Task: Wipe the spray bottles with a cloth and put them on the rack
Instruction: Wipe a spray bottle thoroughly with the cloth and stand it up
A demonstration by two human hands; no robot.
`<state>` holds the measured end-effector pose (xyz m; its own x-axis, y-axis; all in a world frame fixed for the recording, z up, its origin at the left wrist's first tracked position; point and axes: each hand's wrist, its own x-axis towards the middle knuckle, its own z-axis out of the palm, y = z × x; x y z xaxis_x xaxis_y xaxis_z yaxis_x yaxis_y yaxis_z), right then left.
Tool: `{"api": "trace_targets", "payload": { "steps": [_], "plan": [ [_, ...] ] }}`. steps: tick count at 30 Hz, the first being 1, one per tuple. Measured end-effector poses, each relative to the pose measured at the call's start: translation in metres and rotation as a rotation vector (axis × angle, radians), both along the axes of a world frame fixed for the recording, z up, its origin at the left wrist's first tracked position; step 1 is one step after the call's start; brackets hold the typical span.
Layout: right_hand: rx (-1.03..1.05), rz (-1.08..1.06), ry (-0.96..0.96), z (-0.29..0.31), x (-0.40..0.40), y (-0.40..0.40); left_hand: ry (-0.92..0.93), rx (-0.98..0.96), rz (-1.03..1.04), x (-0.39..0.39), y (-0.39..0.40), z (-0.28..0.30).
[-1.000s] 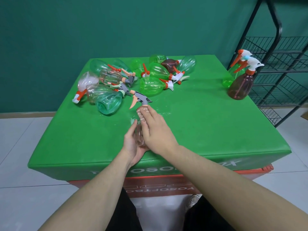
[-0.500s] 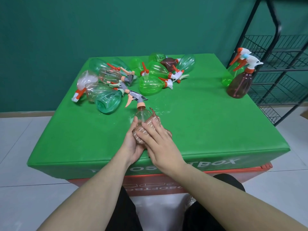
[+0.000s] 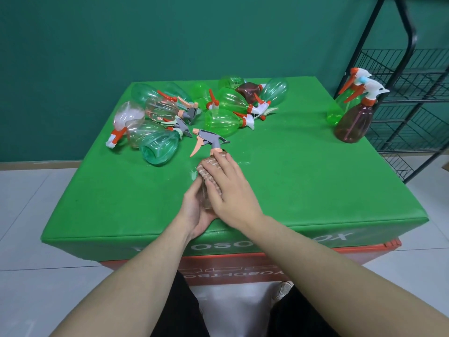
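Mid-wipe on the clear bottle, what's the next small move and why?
Probably draw the cloth back down the bottle: the right hand presses it up near the grey trigger head, the left hand cradles the base, and the lower body looks uncovered.

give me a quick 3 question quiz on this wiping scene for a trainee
1. True or false: the left hand supports the held spray bottle from below.
2. What does the right hand press on that bottle? A) sponge B) cloth C) brush
3. How many bottles stand upright at the table's far right corner by the rack?

Key: 1 true; 2 B, the ribbed cloth; 3 two, the brown bottle and a green bottle.
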<state>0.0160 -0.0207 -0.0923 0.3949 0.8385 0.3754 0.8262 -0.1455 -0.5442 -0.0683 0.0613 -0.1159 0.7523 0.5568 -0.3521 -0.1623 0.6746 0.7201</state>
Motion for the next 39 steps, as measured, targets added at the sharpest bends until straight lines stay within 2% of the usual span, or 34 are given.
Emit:
{"api": "trace_targets", "payload": {
  "steps": [8,17,24,31,39],
  "plan": [
    [-0.099,-0.121,0.257,0.020,0.005,0.018,0.025,0.025,-0.042,0.000,0.002,-0.002],
    [-0.117,-0.037,-0.024,-0.004,-0.011,-0.009,-0.025,-0.033,0.058,0.001,-0.002,0.000],
    [-0.055,0.099,-0.170,-0.024,-0.009,-0.030,-0.040,-0.031,0.002,0.000,-0.004,0.004],
    [0.028,0.090,-0.100,-0.023,-0.012,-0.039,-0.012,-0.019,-0.039,0.000,-0.006,0.011],
    [0.111,0.040,0.054,0.012,0.005,-0.024,0.079,0.156,-0.087,0.009,-0.008,0.019]
  ]
}}
